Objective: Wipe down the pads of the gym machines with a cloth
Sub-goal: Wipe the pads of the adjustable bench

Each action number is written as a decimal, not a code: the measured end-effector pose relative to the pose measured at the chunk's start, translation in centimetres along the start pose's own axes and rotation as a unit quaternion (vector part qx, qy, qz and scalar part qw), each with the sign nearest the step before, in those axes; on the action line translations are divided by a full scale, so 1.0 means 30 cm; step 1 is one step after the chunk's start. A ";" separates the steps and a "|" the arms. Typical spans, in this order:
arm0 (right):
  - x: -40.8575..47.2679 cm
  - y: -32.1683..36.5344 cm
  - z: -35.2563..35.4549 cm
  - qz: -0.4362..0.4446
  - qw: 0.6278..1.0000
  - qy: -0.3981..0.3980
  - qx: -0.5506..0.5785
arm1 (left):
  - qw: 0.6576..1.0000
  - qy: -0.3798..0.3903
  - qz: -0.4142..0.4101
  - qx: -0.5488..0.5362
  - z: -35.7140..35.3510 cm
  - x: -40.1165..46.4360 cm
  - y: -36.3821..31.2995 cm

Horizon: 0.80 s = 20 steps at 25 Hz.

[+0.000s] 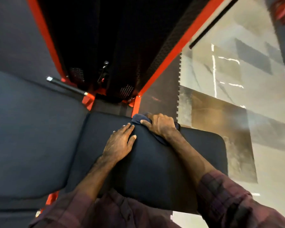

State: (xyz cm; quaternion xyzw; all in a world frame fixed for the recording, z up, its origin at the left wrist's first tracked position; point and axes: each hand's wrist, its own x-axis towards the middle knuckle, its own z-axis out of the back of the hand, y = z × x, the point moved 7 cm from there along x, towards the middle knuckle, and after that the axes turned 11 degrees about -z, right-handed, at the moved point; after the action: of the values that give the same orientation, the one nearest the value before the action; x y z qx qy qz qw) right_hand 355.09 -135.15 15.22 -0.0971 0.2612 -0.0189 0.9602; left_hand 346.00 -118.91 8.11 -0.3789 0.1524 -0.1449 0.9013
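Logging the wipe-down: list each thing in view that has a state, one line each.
cloth: bunched, gripped by the right hand, pressed on the pad's far edge.
right hand: fingers curled round the cloth.
left hand: flat, fingers straight, resting on the pad.
pad: bare, dark, both hands on it.

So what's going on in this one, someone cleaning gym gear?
Yes. A person leans over a black bench pad on a red-framed machine. The right hand grips a dark blue cloth bunched at the pad's far edge, near the red frame. The left hand rests flat and open on the pad beside it, seemingly for support. How much of the pad has been wiped cannot be told.
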 end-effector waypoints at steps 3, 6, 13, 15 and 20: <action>-0.081 -0.172 0.046 -0.047 0.999 -0.018 0.015 | 0.997 0.040 -0.066 0.012 -0.007 0.081 -0.149; -0.178 -0.365 0.093 -0.116 0.992 -0.048 0.032 | 0.988 0.079 -0.128 0.032 -0.015 0.142 -0.295; -0.408 -0.624 0.102 -0.252 0.949 -0.156 0.106 | 0.952 0.139 -0.255 0.095 -0.039 0.227 -0.568; -0.515 -0.672 0.062 -0.286 0.923 -0.175 0.186 | 0.946 0.151 -0.268 0.098 -0.054 0.232 -0.603; -0.862 -0.670 -0.127 -0.352 0.835 -0.221 0.360 | 0.950 0.147 -0.267 0.069 -0.081 0.250 -0.605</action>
State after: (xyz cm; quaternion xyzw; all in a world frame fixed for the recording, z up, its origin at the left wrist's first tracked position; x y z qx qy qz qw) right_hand 331.14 -153.28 28.81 0.1689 -0.0353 -0.4264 0.8879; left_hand 349.26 -135.46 18.45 -0.3171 0.1663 -0.4450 0.8208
